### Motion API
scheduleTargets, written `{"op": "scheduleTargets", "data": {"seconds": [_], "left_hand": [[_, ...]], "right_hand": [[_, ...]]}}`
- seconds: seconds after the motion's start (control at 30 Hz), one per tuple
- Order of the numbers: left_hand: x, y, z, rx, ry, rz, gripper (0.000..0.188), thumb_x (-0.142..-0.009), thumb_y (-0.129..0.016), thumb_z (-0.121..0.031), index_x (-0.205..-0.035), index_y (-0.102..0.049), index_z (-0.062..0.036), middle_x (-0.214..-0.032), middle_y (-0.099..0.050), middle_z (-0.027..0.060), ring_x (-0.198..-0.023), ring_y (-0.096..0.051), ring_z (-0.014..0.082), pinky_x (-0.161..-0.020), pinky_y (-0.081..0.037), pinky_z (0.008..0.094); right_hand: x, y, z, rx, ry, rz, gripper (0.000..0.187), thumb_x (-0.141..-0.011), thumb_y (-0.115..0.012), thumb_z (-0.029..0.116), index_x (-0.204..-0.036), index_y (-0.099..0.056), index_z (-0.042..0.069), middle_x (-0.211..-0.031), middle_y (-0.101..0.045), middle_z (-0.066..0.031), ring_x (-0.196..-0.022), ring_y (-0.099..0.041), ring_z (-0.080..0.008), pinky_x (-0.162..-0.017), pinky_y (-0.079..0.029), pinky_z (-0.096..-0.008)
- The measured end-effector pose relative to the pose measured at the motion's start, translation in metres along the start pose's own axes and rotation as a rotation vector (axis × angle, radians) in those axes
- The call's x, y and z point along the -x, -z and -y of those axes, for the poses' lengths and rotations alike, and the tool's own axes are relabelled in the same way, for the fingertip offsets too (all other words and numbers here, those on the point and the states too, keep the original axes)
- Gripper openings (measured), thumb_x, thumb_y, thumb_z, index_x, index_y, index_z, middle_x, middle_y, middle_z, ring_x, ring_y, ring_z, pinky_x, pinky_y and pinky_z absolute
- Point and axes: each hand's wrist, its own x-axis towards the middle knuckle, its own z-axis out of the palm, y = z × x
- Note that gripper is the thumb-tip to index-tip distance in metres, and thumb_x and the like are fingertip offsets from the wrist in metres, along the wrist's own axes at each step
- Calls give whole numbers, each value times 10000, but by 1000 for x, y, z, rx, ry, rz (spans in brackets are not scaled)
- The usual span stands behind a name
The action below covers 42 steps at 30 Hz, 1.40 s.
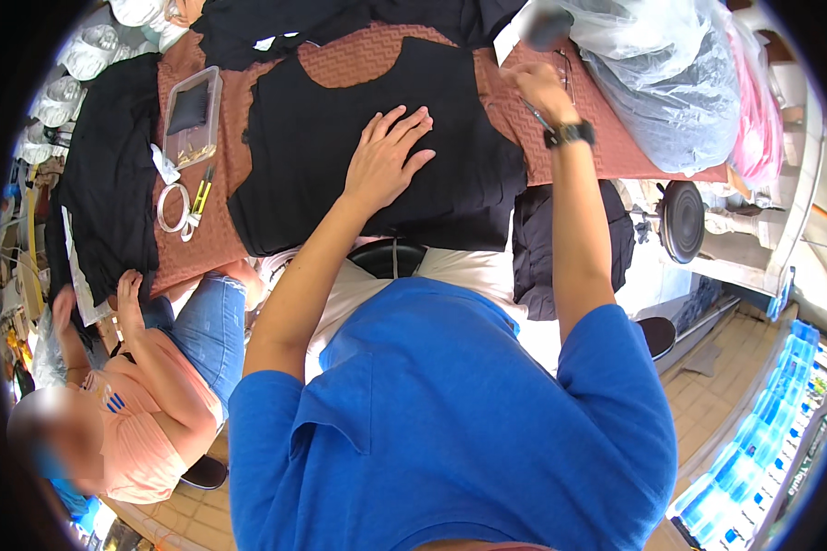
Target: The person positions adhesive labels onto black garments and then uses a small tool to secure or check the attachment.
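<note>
A black garment piece (pixel 340 138) with a curved neckline lies spread on the table in front of me. My left hand (pixel 384 158) rests flat on it, fingers spread, holding nothing. To the right of the garment, my right hand (pixel 544 95), with a dark watch on its wrist, is closed over the brown cloth. A thin pen-like tool (pixel 535 114) sticks out below its palm; its exact kind cannot be made out. Just beyond the fingers are a white paper (pixel 509 39) and a blurred dark round object (pixel 549 29).
A patterned brown cloth (pixel 202 248) covers the table. At left are a clear plastic box (pixel 213 119), a yellow cutter (pixel 202 191) and a white tape roll (pixel 164 216). Clear plastic bags (pixel 657 87) bulge at right. A co-worker (pixel 156 395) sits at left, handling black fabric (pixel 106 202).
</note>
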Motion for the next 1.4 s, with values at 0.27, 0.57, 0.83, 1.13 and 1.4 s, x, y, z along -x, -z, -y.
{"op": "scheduleTargets", "data": {"seconds": [0.27, 0.57, 0.83, 1.13, 1.4], "left_hand": [[-44, 54, -85, 1405, 165, -94, 402, -991, -642, -123, -1369, -543, -27, -1314, -616, 98, -1055, -630, 163, -914, -532, 312], [10, 79, -92, 879, 0, -32, 78, -971, -639, -48, -980, -687, 14, -849, -677, 79, -783, -662, 147, -721, -525, 283], [71, 62, -82, 899, 183, 59, 85, -932, -669, -80, -892, -686, -7, -791, -652, 71, -752, -606, 200, -682, -478, 326], [132, 65, -86, 944, 328, 171, 84, -938, -680, -88, -927, -706, -9, -813, -676, 65, -765, -625, 180, -707, -479, 309], [156, 68, -82, 974, 462, 277, 95, -931, -694, -108, -935, -708, -14, -841, -676, 66, -766, -634, 164, -704, -491, 307]], "right_hand": [[140, 38, 92, -357, 601, -83, 97, -899, -770, 124, -902, -707, 50, -1127, -662, -42, -994, -604, -144, -887, -470, -294], [181, 129, 84, -1103, 643, -92, 120, -1044, -545, 129, -928, -541, 99, -770, -472, 14, -618, -340, -79, -565, -298, -248], [223, 231, 63, -874, 799, -677, 302, -1035, -601, 278, -784, -557, 115, -688, -441, 28, -575, -251, -91, -540, -197, -286], [217, 243, 44, -502, 601, -1138, 100, -1000, -644, 92, -998, -545, 85, -741, -612, -80, -559, -414, -84, -498, -280, -226], [207, 244, 11, -470, 430, -995, 103, -1013, -642, 157, -1002, -585, 72, -810, -677, -85, -580, -448, -48, -521, -311, -195]]}}
